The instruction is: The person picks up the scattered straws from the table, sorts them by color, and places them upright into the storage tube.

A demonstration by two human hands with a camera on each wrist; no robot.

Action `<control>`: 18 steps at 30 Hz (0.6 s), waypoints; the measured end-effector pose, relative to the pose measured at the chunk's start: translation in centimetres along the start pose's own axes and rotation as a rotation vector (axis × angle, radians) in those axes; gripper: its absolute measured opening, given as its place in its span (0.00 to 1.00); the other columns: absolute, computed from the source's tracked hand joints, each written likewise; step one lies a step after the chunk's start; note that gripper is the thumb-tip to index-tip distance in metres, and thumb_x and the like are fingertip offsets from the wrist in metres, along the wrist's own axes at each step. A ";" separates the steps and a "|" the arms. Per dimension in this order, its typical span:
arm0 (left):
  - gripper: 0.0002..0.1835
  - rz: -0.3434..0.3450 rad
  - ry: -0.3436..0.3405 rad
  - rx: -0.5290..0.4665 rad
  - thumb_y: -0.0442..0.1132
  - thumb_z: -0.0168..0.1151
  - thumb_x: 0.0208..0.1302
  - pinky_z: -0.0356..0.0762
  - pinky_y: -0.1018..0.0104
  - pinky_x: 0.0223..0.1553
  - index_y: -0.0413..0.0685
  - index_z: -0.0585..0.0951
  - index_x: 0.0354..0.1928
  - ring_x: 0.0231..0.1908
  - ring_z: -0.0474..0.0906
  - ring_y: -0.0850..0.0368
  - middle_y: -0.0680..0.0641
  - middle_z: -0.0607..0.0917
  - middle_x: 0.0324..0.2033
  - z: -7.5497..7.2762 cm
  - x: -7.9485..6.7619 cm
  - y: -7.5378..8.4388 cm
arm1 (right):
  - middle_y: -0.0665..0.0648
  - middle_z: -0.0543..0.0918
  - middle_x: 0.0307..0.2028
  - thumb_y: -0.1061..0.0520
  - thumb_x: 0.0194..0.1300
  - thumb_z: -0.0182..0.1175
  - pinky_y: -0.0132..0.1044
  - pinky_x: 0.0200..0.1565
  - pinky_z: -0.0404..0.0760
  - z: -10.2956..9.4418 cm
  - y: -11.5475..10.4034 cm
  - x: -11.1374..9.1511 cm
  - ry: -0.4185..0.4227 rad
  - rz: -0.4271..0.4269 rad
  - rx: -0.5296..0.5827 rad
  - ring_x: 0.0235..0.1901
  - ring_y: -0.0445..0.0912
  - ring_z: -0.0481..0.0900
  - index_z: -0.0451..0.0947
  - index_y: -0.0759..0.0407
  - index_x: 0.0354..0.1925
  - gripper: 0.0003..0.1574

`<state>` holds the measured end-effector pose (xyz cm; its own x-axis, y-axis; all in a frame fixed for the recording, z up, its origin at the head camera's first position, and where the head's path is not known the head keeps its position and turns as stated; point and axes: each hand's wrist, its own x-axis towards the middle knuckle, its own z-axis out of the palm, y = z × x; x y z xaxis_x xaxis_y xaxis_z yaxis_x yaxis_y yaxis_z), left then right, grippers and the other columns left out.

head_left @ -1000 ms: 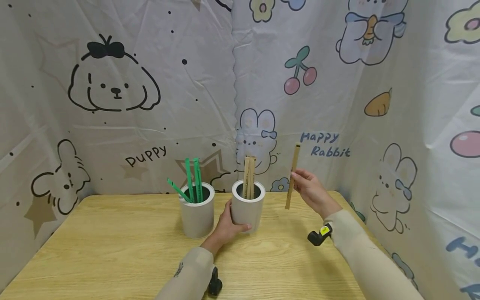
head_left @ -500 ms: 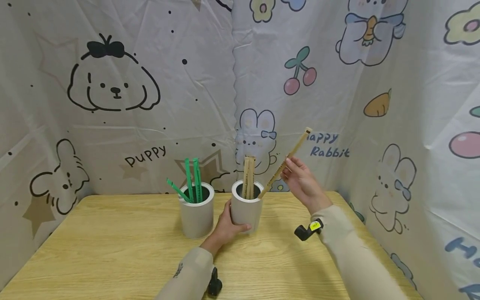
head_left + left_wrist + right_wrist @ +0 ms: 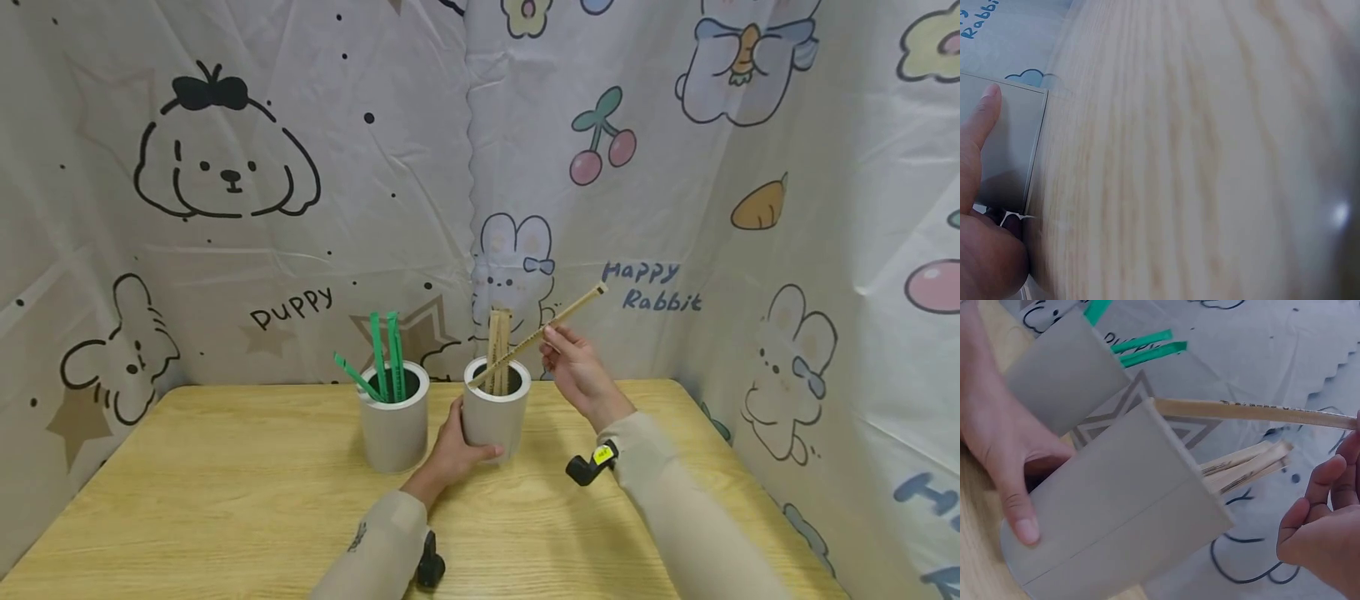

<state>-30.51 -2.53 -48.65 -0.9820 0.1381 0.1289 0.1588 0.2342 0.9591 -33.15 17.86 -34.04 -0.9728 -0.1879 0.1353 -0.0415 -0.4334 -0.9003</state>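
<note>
My left hand [image 3: 450, 457] grips a pale cylindrical cup [image 3: 495, 427] low on its side, thumb across the front. The left wrist view shows the thumb [image 3: 985, 115] flat on the cup wall [image 3: 1019, 140]. Several tan paper-wrapped straws [image 3: 1244, 467] stand in that cup. Right of the cup, my right hand [image 3: 581, 371] pinches one more tan wrapped straw [image 3: 573, 309] around its middle. This straw slants down leftward across the cup mouth, its lower tip at the left of the rim; whether it touches there I cannot tell. Printed lettering runs along the straw [image 3: 1254, 411].
A second pale cup [image 3: 393, 437] stands just left, holding several green wrapped straws [image 3: 395, 350], one leaning out leftward. Both cups stand near the far edge of a wooden table [image 3: 225, 492]. Behind hangs a printed cloth [image 3: 360, 167] with cartoon animals.
My right hand has moved left toward the held cup, and its straw has tilted from near upright to a slant over the mouth. The left hand and both cups have stayed put.
</note>
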 end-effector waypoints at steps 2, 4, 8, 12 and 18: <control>0.59 -0.010 0.002 -0.008 0.36 0.80 0.51 0.59 0.38 0.74 0.43 0.50 0.79 0.72 0.64 0.35 0.34 0.64 0.74 0.0 0.0 0.0 | 0.42 0.78 0.29 0.61 0.80 0.47 0.32 0.43 0.63 -0.1 0.5 0.2 0.007 0.010 -0.009 0.33 0.38 0.71 0.74 0.45 0.26 0.23; 0.59 -0.006 0.003 -0.008 0.36 0.80 0.51 0.60 0.38 0.74 0.43 0.49 0.79 0.71 0.64 0.35 0.33 0.65 0.74 0.0 0.0 0.0 | 0.42 0.78 0.29 0.61 0.80 0.47 0.32 0.43 0.63 -0.3 0.8 0.2 0.013 0.011 -0.017 0.32 0.38 0.71 0.74 0.44 0.26 0.23; 0.60 -0.007 0.000 -0.005 0.36 0.80 0.51 0.60 0.38 0.74 0.44 0.49 0.79 0.71 0.64 0.35 0.34 0.64 0.74 0.2 0.0 0.0 | 0.42 0.78 0.30 0.60 0.80 0.48 0.32 0.42 0.62 -0.7 0.4 0.3 0.041 -0.004 -0.028 0.32 0.38 0.70 0.74 0.44 0.26 0.22; 0.60 -0.001 0.000 0.000 0.36 0.80 0.51 0.60 0.37 0.74 0.43 0.49 0.79 0.71 0.64 0.34 0.34 0.64 0.74 0.1 0.1 0.1 | 0.42 0.77 0.29 0.58 0.79 0.51 0.31 0.42 0.64 -1.2 -0.3 0.5 0.086 -0.014 -0.063 0.32 0.38 0.71 0.74 0.44 0.27 0.20; 0.59 -0.017 0.008 0.002 0.35 0.80 0.51 0.59 0.37 0.74 0.43 0.50 0.79 0.72 0.64 0.35 0.34 0.64 0.74 0.0 0.1 0.1 | 0.43 0.79 0.27 0.60 0.76 0.54 0.30 0.39 0.68 -1.7 0.9 0.7 0.125 0.023 -0.147 0.31 0.38 0.73 0.76 0.46 0.28 0.17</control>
<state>-30.56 -2.50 -48.58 -0.9854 0.1260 0.1145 0.1421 0.2381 0.9608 -34.23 18.83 -35.43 -0.9942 -0.0815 0.0697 -0.0427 -0.2950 -0.9545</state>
